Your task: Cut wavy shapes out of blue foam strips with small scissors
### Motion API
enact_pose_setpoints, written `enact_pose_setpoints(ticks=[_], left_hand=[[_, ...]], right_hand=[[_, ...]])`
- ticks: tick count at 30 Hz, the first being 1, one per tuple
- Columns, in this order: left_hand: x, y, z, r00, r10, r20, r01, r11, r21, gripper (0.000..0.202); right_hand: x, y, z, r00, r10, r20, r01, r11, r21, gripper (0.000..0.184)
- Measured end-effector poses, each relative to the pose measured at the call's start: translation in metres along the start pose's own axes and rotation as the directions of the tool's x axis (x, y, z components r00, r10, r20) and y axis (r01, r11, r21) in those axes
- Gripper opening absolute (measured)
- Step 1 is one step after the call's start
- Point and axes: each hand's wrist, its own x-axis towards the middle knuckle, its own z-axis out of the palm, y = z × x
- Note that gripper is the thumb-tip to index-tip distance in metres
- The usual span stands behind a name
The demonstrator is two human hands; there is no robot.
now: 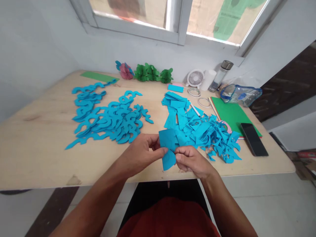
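Observation:
A piece of blue paper (168, 140) is held up over the table's front edge, with a rounded lower part bending toward me. My left hand (145, 149) pinches its left side between thumb and fingers. On the right side of the paper, my right hand (192, 161) is closed, its thumb pressed against the fingers at the paper's edge. Whether the right fingers also hold a tool cannot be made out. Just beyond my hands spreads a heap of blue paper scraps (197, 128). Left of them lie wavy blue paper cut-outs (111, 120) in overlapping layers.
At the back stand green paper decorations (146, 72), a small white fan (195, 78) and a bottle (221, 75). Tape rolls (194, 92), a marker (194, 108), green sheets (233, 113), a clear pouch (240, 94) and a black phone (253, 139) are on the right.

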Motion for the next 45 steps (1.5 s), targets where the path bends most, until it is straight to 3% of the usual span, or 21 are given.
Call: enact_pose_setpoints(ticks=[6,12,19,27,33,38,45], left_hand=[[-0.001,-0.006,0.004,0.999,-0.029,-0.032,0.021,0.976,-0.218,0.012],[-0.001,-0.018,0.017,0.991,-0.094,-0.1,0.038,0.885,-0.463,0.016],[-0.004,-0.024,0.033,0.983,-0.147,-0.107,0.054,0.798,-0.6,0.011],[-0.006,-0.011,0.048,0.953,-0.145,-0.267,-0.056,0.78,-0.624,0.016],[-0.01,-0.016,0.055,0.92,-0.104,-0.378,-0.082,0.892,-0.445,0.014],[-0.008,-0.022,0.056,0.918,-0.083,-0.387,-0.061,0.936,-0.345,0.017],[-0.007,-0.02,0.059,0.912,-0.115,-0.394,-0.049,0.922,-0.384,0.017]], right_hand=[[0.001,-0.001,0.002,1.0,0.002,-0.006,-0.002,1.0,-0.004,0.032],[0.0,-0.001,0.012,0.997,-0.04,-0.073,0.045,0.997,0.064,0.037],[0.002,0.004,0.02,0.985,-0.096,-0.142,0.114,0.987,0.118,0.033],[0.006,0.016,0.024,0.967,-0.136,-0.213,0.181,0.962,0.206,0.028],[0.007,0.016,0.028,0.968,-0.133,-0.215,0.188,0.946,0.263,0.033],[0.009,0.018,0.028,0.969,-0.125,-0.212,0.184,0.94,0.288,0.035],[0.01,0.019,0.03,0.963,-0.131,-0.237,0.204,0.927,0.314,0.037]])
